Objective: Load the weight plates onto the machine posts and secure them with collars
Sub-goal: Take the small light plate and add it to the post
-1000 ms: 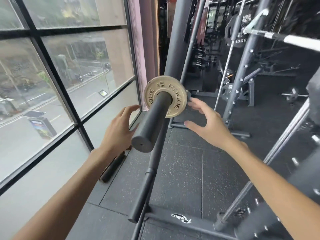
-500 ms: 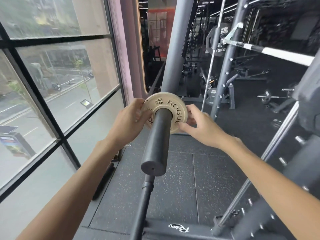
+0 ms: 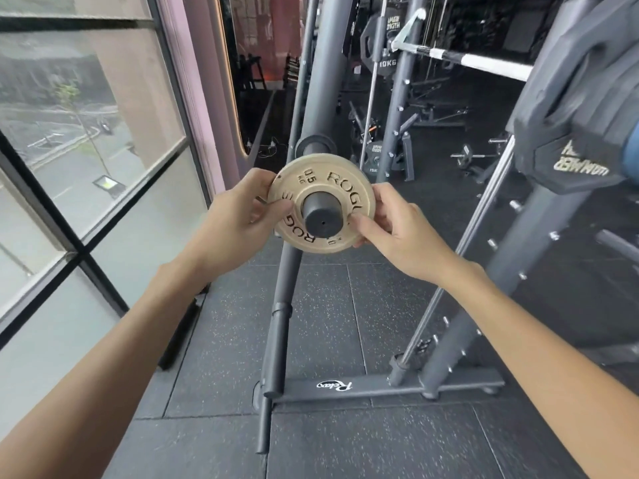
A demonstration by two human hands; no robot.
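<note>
While both hands pinch its rim, the small tan plate (image 3: 321,205) sits near the tip of the dark post (image 3: 321,219). Left hand (image 3: 238,216) grips the left edge, right hand (image 3: 390,229) the right edge. Plenty of bare post behind it. Big black plate (image 3: 570,108) at right is cut off, kinda blurry.

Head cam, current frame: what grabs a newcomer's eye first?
Dead centre, the small tan Rogue plate sits on the end of the dark post, pinched at its rim by the left hand and the right hand. At the right edge, big black plates hang on a rack, and the large window fills the left side.
</note>
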